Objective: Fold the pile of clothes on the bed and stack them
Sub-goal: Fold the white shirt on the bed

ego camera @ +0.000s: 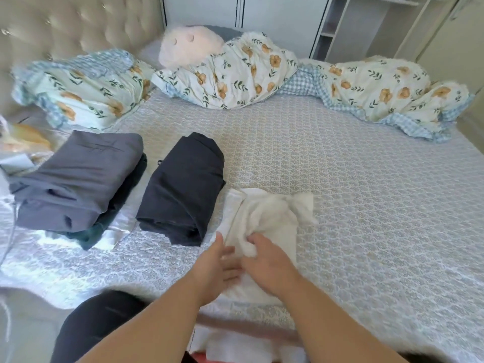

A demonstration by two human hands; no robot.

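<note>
A white garment (267, 221) lies partly folded on the bed near the front edge, one loose end sticking out at its far right. My left hand (217, 265) rests flat at its near left edge, fingers straight. My right hand (267, 260) lies on the garment's near part, fingertips bunching a fold of the white cloth. To the left sits a folded black garment (183, 189). Further left is a stack with a folded grey garment (76, 179) on top of a dark green piece (91, 235) and a pale satin one (117, 229).
The bed (366, 205) has a patterned blue-grey cover. A floral duvet (262, 72), a floral pillow (78, 85) and a pink plush toy (191, 45) lie along the far side. A tufted headboard (65, 24) stands left. White shelving (366, 24) is behind.
</note>
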